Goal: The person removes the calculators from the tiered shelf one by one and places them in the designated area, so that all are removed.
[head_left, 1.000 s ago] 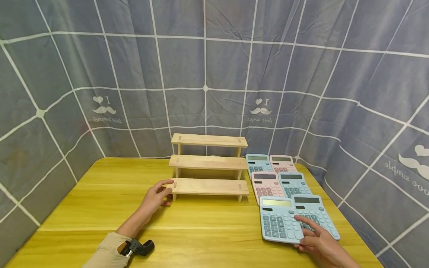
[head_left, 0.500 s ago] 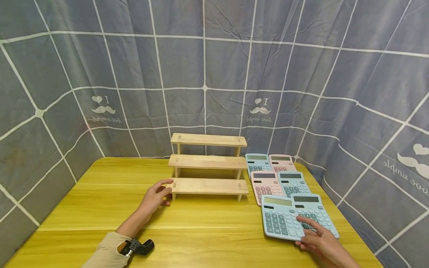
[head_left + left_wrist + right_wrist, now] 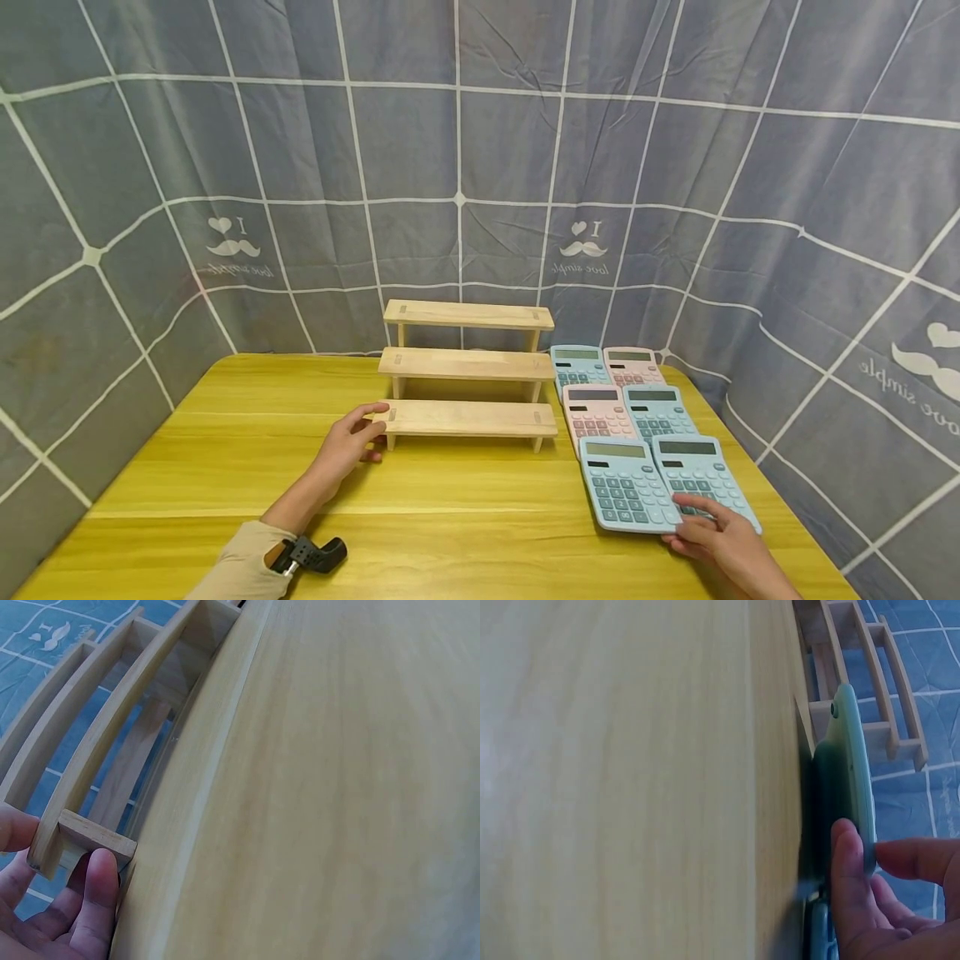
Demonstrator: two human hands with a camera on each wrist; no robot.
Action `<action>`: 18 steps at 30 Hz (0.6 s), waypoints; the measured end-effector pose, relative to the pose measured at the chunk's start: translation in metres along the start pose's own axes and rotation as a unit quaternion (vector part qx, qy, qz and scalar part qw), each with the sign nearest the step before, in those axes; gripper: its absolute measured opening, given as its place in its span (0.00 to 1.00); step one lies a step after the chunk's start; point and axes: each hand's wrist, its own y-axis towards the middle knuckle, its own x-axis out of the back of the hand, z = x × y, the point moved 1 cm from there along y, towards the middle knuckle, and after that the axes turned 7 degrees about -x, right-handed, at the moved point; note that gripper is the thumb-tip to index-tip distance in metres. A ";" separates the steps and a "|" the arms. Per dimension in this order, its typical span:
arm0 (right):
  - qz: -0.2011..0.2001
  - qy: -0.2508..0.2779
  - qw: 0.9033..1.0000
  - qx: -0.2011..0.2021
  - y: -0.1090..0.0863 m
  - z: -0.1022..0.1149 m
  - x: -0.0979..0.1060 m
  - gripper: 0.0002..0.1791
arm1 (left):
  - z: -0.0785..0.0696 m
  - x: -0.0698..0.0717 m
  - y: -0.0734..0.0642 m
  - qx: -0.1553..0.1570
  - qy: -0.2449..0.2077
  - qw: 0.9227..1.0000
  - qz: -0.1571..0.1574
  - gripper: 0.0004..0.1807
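A three-tier wooden display stand point(image 3: 472, 417) stands at the back middle of the table. My left hand point(image 3: 341, 446) grips the left end of its lowest tier, and in the left wrist view fingers press against the short end leg point(image 3: 97, 834). At the right, my right hand point(image 3: 727, 542) pinches the lower right corner of a light blue calculator point(image 3: 618, 487). In the right wrist view, that calculator point(image 3: 853, 776) is seen edge-on, tilted above a dark shadow on the table. Another blue calculator point(image 3: 697, 454) lies just right of it.
Behind the held one, pink and blue calculators lie in overlapping rows, including a pink calculator point(image 3: 596, 408) and a blue calculator point(image 3: 660, 404). A grey grid-patterned curtain point(image 3: 457, 142) surrounds the yellow wooden table point(image 3: 450, 533) at the back and sides.
The calculator in my right hand has shifted slightly away and turned a little. My right index finger has slid from above its keys to its right edge. The left hand stays put.
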 end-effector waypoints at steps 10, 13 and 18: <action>-0.064 -0.052 0.996 0.026 -0.004 -0.001 -0.009 0.29 | 0.002 0.000 0.001 0.002 -0.002 1.000 0.001 0.23; -0.079 -0.058 0.995 0.025 -0.006 0.000 -0.013 0.29 | 0.003 0.000 0.001 0.005 -0.003 1.000 0.001 0.23; -0.083 -0.064 0.994 0.023 -0.006 0.001 -0.016 0.29 | 0.002 0.000 0.001 0.004 0.000 1.000 -0.001 0.23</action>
